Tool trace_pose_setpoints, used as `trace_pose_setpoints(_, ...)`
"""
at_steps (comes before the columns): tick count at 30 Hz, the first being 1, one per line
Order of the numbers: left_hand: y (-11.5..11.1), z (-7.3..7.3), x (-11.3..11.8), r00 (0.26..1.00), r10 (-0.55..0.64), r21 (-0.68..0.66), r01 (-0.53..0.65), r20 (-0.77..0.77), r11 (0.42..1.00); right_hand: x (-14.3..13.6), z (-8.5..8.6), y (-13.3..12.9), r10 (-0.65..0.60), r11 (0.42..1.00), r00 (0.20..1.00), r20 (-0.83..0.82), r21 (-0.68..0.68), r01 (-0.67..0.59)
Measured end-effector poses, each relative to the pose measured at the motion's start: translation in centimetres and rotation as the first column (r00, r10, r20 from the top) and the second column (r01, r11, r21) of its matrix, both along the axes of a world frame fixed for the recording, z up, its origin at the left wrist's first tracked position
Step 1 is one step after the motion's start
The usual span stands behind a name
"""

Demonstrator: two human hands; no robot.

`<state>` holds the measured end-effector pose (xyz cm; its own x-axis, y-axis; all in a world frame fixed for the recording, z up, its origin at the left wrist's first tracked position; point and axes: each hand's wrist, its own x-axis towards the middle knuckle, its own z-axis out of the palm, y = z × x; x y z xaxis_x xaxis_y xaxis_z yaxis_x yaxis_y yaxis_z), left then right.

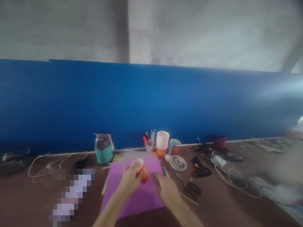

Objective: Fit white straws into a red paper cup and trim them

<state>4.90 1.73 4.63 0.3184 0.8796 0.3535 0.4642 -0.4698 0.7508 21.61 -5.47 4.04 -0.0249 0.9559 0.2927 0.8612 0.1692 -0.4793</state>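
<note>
A red paper cup [145, 177] with yellow print and a white rim is tilted above a purple sheet [139, 201]. My left hand [130, 179] is wrapped round its left side. To the right of the cup, my right hand [164, 186] hovers over the sheet's right edge, apart from the cup. Its fingers point left and are somewhat blurred, and whether they hold anything is hard to see. Beyond the sheet stand a stack of paper cups [162, 140], another red cup [175, 146] with blue contents, and a small cup [149, 146] of pens.
Black scissors [192, 190], a white coil [178, 163] and a black glue gun [201, 170] lie to the right, beside tangled cables. A teal container [103, 153] stands at the back left. A blue panel [142, 104] rises behind the table.
</note>
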Motion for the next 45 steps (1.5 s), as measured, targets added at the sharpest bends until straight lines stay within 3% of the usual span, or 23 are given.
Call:
trace_pose_setpoints(7, -0.2, 0.2, 0.2, 0.989, -0.02, 0.14, 0.041, -0.145, 0.989, -0.1, 0.0, 0.0, -0.023, 0.999, 0.999, -0.034, -0.035, 0.022)
trace_pose_setpoints(18, -0.2, -0.3, 0.5, 0.988, 0.045, 0.208, -0.014, -0.145, 0.978, -0.9, 0.2, -0.2, -0.048, 0.998, 0.998, 0.03, -0.029, 0.049)
trace_pose_setpoints(22, -0.5, -0.9, 0.8, 0.986, 0.047, 0.29, 0.002, -0.16, 0.957, -1.1, -0.5, 0.1, -0.074, 0.991, 0.995, 0.066, -0.103, 0.08)
trace_pose_setpoints(25, -0.9, -1.4, 1.2, 0.974, 0.093, 0.371, -0.01, -0.207, 0.929, -1.5, -1.0, 0.3, -0.09, 0.983, 0.996, -0.004, -0.163, 0.088)
trace_pose_setpoints(27, -1.2, -1.6, 1.4, 0.965, 0.12, 0.405, -0.016, -0.233, 0.914, -1.7, -1.2, 0.6, -0.071, 0.99, 0.985, -0.155, -0.135, 0.05)
trace_pose_setpoints(29, -1.4, -1.7, 1.5, 0.958, 0.131, 0.427, -0.01, -0.254, 0.904, -1.6, -1.2, 0.9, -0.092, 0.981, 0.93, -0.355, -0.193, 0.023)
trace_pose_setpoints(30, -1.6, -1.6, 1.6, 0.955, 0.133, 0.434, -0.004, -0.266, 0.901, -1.5, -1.1, 1.0, -0.143, 0.956, 0.876, -0.461, -0.293, 0.002)
trace_pose_setpoints(33, -1.8, -1.3, 1.6, 0.942, 0.126, 0.436, 0.024, -0.311, 0.9, -1.0, -1.0, 1.4, -0.398, 0.764, 0.64, -0.657, -0.624, -0.165)
trace_pose_setpoints(34, -1.8, -1.2, 1.6, 0.938, 0.122, 0.432, 0.032, -0.324, 0.901, -0.9, -1.0, 1.5, -0.438, 0.726, 0.593, -0.675, -0.655, -0.209)
trace_pose_setpoints(35, -1.8, -1.2, 1.6, 0.935, 0.119, 0.428, 0.038, -0.334, 0.903, -1.0, -1.0, 1.4, -0.434, 0.733, 0.591, -0.68, -0.648, -0.207)
trace_pose_setpoints(37, -1.7, -1.2, 1.6, 0.935, 0.115, 0.424, 0.042, -0.337, 0.905, -1.4, -1.2, 1.3, -0.312, 0.845, 0.715, -0.626, -0.526, -0.091)
trace_pose_setpoints(39, -1.5, -1.5, 1.5, 0.939, 0.125, 0.433, 0.027, -0.319, 0.901, -2.1, -1.4, 0.9, -0.17, 0.949, 0.891, -0.421, -0.312, 0.034)
trace_pose_setpoints(40, -1.4, -1.7, 1.4, 0.941, 0.135, 0.439, 0.015, -0.309, 0.898, -2.4, -1.5, 0.7, -0.128, 0.972, 0.949, -0.288, -0.226, 0.063)
trace_pose_setpoints(42, -1.3, -1.9, 1.4, 0.941, 0.153, 0.448, -0.003, -0.3, 0.894, -2.9, -1.6, 0.3, -0.098, 0.984, 0.993, -0.069, -0.157, 0.086)
trace_pose_setpoints(43, -1.3, -2.0, 1.4, 0.94, 0.158, 0.448, -0.007, -0.302, 0.894, -3.0, -1.5, 0.3, -0.097, 0.983, 0.995, -0.018, -0.156, 0.093)
trace_pose_setpoints(45, -1.3, -1.9, 1.4, 0.936, 0.157, 0.443, -0.001, -0.315, 0.897, -2.8, -1.3, 0.5, -0.089, 0.983, 0.992, -0.085, -0.167, 0.074)
